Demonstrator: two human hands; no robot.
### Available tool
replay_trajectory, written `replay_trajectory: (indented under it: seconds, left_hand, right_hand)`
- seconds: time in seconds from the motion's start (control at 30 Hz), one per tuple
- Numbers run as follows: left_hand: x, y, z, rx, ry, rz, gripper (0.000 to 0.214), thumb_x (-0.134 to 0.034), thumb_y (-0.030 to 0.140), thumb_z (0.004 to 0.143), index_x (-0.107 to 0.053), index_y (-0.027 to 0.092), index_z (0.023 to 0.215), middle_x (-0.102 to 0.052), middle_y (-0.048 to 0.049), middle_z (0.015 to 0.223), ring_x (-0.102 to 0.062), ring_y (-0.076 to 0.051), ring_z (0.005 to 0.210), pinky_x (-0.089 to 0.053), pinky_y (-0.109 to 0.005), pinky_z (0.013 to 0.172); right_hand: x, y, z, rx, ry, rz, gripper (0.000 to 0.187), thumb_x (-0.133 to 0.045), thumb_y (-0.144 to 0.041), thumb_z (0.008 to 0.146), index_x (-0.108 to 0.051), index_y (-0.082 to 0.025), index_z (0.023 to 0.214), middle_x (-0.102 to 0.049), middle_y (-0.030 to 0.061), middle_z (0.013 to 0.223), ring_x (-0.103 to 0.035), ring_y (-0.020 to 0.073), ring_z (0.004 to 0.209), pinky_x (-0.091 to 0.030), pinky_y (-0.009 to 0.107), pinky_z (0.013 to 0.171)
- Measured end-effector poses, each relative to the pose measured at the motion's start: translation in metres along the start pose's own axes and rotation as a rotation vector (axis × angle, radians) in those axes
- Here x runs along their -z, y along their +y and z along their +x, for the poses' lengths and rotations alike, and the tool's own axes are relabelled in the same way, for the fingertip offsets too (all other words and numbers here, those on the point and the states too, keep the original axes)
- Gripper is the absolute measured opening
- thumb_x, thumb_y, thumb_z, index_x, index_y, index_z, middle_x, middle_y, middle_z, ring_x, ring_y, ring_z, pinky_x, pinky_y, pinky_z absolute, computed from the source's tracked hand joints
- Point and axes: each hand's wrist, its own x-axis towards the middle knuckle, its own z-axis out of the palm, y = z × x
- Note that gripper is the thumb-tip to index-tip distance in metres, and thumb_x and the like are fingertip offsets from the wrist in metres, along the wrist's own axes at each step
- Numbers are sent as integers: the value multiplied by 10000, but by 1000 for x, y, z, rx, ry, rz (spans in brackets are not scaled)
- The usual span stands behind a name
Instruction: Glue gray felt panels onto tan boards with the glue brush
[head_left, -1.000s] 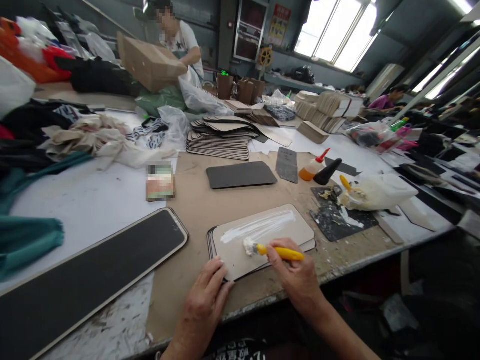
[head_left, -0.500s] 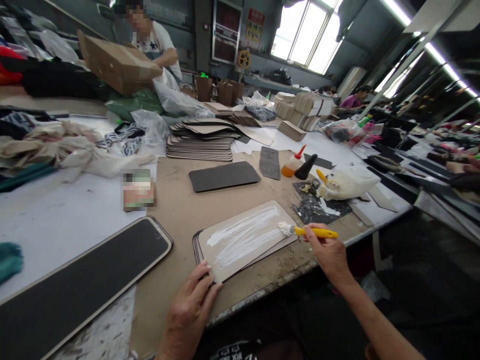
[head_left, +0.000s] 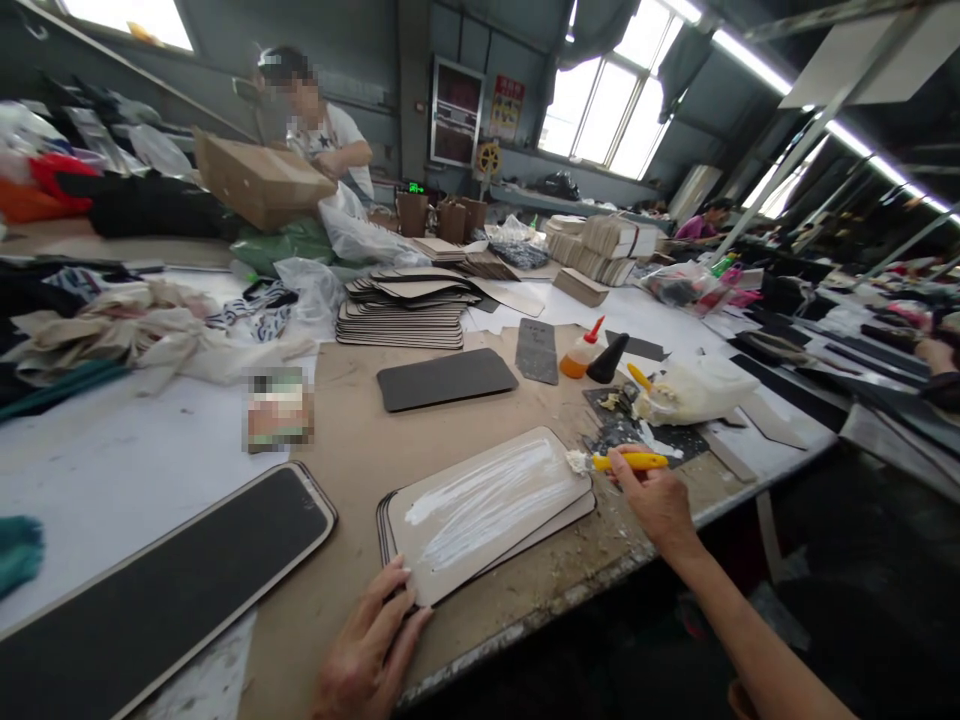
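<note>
My right hand (head_left: 651, 493) is closed round a yellow-handled brush (head_left: 628, 461) whose white, glue-loaded bristles sit at the right end of a tan rounded board (head_left: 480, 505). White glue streaks run along the board's top. This board lies on top of a small stack of like boards. My left hand (head_left: 370, 648) rests with fingers flat and spread on the board's near left corner, pressing it down on the brown work mat (head_left: 360, 420).
A glue bag (head_left: 694, 390) with a second brush lies on a smeared black sheet at right, by an orange-liquid squeeze bottle with a red nozzle (head_left: 580, 355) and a black cone. A dark panel (head_left: 446, 379), board stacks (head_left: 405, 305), a long black panel (head_left: 157, 585), cloth and a person with a box (head_left: 259, 180) surround.
My right hand has swept the brush from the board's near middle out to its right end, laying more glue streaks. My left hand stays on the corner. The view has shifted.
</note>
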Motion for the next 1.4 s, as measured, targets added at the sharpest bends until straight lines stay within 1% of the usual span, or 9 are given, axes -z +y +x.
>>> replay_trajectory:
  seconds: [0.2,0.37,0.6,0.77,0.87,1.0,1.17,1.27,1.4]
  left_hand:
    - [5,2,2,10,-23,32,141,-561,244,823,-621,185,937,-635,-100,1067,-621,-213,1027,-526,-291,882]
    - [3,4,5,42,25,32,97,-583,229,806,-626,212,891,-647,-69,981,-631,-198,978,-547,-301,845]
    - [3,15,9,128,45,2,73,-543,200,831,-605,202,870,-617,-74,970,-614,-189,983,-548,-315,840]
    - [4,13,7,89,32,18,80,-572,196,810,-612,199,880,-628,-71,959,-625,-189,955,-554,-297,820]
    - [3,9,6,70,57,23,96,-576,214,811,-622,198,894,-633,-72,959,-629,-189,947,-551,-287,823]
    - [2,6,4,51,49,18,111,-576,226,813,-629,201,908,-631,-71,971,-628,-184,955,-541,-268,837]
    - [2,6,4,62,52,11,119,-575,223,813,-631,210,918,-627,-65,975,-623,-182,961,-538,-279,847]
    - [2,9,7,86,39,-2,118,-572,205,813,-623,203,920,-622,-67,978,-618,-179,969,-538,-281,845]
    - [5,14,10,124,44,-7,92,-570,188,817,-600,186,903,-622,-74,963,-616,-175,965,-536,-279,839]
  right_hand:
    - [-13,-12,19,149,-6,14,430,-456,-582,807,-592,-176,844,-675,70,771,-653,203,644,-498,323,639]
    - [-33,-35,18,121,-43,113,429,-492,-594,780,-601,-183,833,-658,48,677,-647,206,612,-499,322,624]
    - [-62,-95,-33,131,-362,497,313,-547,-498,795,-593,-188,811,-625,35,719,-619,174,620,-509,293,612]
    - [-85,-127,-68,196,-519,620,236,-523,-403,833,-591,-181,795,-606,39,767,-604,145,645,-501,248,585]
    - [-88,-119,-61,228,-500,568,225,-514,-388,839,-592,-180,799,-614,40,777,-608,143,658,-499,245,599]
    - [-73,-75,-18,231,-260,317,296,-496,-456,832,-593,-178,803,-639,55,787,-627,166,674,-495,280,671]
    - [-37,-16,28,99,-10,44,443,-469,-600,782,-590,-175,806,-661,63,727,-638,188,589,-487,309,621]
    - [-23,-10,19,101,-15,-3,427,-485,-585,784,-597,-174,816,-664,63,720,-642,196,612,-487,309,607]
    - [-29,-43,-26,190,-163,144,295,-530,-462,818,-606,-178,832,-655,61,783,-637,186,697,-502,298,653]
